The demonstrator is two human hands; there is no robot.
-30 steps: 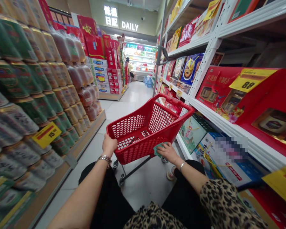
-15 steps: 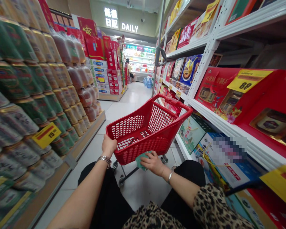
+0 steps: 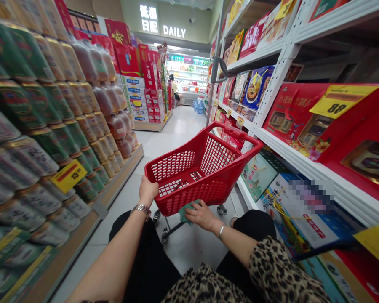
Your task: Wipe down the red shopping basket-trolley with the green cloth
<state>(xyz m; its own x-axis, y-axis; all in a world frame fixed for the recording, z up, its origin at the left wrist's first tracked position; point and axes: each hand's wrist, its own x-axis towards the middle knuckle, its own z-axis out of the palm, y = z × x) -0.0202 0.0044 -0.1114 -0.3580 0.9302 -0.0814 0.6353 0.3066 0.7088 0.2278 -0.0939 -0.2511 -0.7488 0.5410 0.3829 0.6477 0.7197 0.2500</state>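
Note:
In front of me stands a red plastic shopping cart (image 3: 214, 191) with a perforated basket and small wheels. My left hand (image 3: 148, 191) is closed around the top rim at the cart's near left corner. A green cloth (image 3: 183, 213) is under the fingers of my right hand (image 3: 202, 215), pressed against the lower part of the basket's near side. Nothing shows lying in the basket. The palm of my right hand and part of the cloth are hidden.
Stacked packs of cans (image 3: 60, 139) rise on a low platform at left. White shelves (image 3: 284, 63) with gift boxes (image 3: 303, 122) stand close at right. The tiled aisle (image 3: 186, 120) runs to bright coolers, where a person (image 3: 173, 86) and water jugs (image 3: 199, 106) are.
My right hand and the cloth have slid slightly left along the basket's side. My left hand keeps its hold on the rim. The whole view has shifted a little.

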